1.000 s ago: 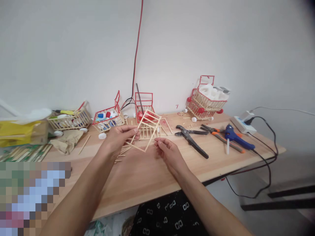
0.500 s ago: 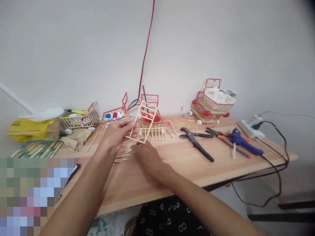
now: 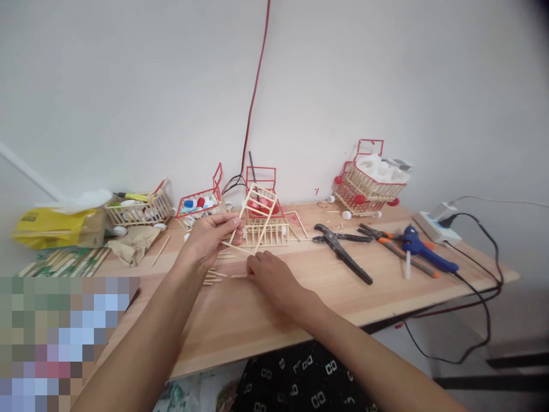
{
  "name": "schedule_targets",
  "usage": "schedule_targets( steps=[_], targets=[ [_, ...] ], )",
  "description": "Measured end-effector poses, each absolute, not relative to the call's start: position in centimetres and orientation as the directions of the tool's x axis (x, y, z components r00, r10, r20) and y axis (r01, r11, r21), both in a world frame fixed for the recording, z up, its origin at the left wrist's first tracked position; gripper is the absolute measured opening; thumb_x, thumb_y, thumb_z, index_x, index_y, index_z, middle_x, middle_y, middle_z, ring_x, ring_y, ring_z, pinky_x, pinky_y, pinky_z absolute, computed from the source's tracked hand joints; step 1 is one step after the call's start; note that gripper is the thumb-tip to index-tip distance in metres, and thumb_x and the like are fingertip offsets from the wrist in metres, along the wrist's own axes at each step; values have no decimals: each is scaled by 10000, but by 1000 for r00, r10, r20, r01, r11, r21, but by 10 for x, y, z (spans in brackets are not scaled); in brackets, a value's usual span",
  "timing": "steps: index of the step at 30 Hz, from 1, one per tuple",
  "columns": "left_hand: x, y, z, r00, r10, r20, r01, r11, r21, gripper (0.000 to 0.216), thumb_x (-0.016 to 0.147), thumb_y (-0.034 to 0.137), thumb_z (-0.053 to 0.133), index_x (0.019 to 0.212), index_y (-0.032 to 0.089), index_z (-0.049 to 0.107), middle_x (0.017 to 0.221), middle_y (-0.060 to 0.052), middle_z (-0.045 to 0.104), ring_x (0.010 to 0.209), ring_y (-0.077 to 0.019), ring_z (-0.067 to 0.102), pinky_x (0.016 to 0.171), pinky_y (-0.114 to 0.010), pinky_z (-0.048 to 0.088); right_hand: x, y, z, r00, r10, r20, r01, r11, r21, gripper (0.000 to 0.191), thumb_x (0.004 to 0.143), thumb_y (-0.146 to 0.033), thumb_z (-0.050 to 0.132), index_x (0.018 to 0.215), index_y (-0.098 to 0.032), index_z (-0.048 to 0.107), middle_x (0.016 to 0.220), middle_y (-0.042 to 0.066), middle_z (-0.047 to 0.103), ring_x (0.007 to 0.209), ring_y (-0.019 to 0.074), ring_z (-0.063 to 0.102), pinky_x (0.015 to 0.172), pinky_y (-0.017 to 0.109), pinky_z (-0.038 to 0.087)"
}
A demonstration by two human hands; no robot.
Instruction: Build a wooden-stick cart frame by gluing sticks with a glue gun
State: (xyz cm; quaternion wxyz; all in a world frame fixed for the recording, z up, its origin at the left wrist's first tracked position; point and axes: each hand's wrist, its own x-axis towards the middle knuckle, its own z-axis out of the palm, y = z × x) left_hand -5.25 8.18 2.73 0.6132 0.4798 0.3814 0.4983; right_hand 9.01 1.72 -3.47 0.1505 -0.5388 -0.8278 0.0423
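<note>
My left hand [image 3: 212, 237] pinches a small rectangular frame of thin wooden sticks [image 3: 262, 230] by its left side. The frame is tilted up above the table, with a few crossbars near its far end. Just below its near corner, my right hand [image 3: 274, 280] is closed at the tabletop, and a short wooden stick [image 3: 239, 276] pokes out left from its fingertips. More short loose sticks [image 3: 214, 274] lie under my left wrist. Behind the held frame stands a stick-built mini cart [image 3: 266, 233] with a red handle and red round pieces in it.
Other mini carts [image 3: 369, 182] stand along the wall, loaded with small things. To the right lie black cutters [image 3: 343, 252], orange-handled pliers [image 3: 414, 260], a blue glue gun [image 3: 433, 252] and a power strip [image 3: 437, 226]. A yellow packet [image 3: 51, 226] and brown paper [image 3: 134, 243] lie left.
The frame in my left hand has dropped slightly and shifted right. My right hand has drawn back toward me and right from the loose sticks, with one stick now at its fingertips.
</note>
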Motion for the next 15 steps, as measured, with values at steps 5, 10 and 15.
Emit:
schedule_targets(
  steps=[5,10,15],
  targets=[
    [-47,82,19,211,976,-49,-241,100,965,304,528,229,846,773,108,715,673,-42,675,593,-122,614,510,-225,528,123,1,-38,-235,940,246,810,329,-485,125,885,-126,509,857,-174,620,878,67,649,863,195,554,747,299,403],
    [-36,78,12,294,951,-92,-238,166,957,229,586,188,821,763,104,703,667,-41,667,602,-123,619,520,-227,548,156,-16,-23,-11,890,455,701,331,-631,97,897,-205,508,872,-207,601,817,20,627,757,161,553,691,270,396],
    [-23,70,5,342,931,-129,-265,228,937,157,650,135,781,780,90,704,683,-44,667,616,-114,623,580,-243,581,144,-8,-13,80,817,571,779,306,-548,126,917,-238,500,860,-209,608,800,16,647,756,163,572,692,264,387]
  ],
)
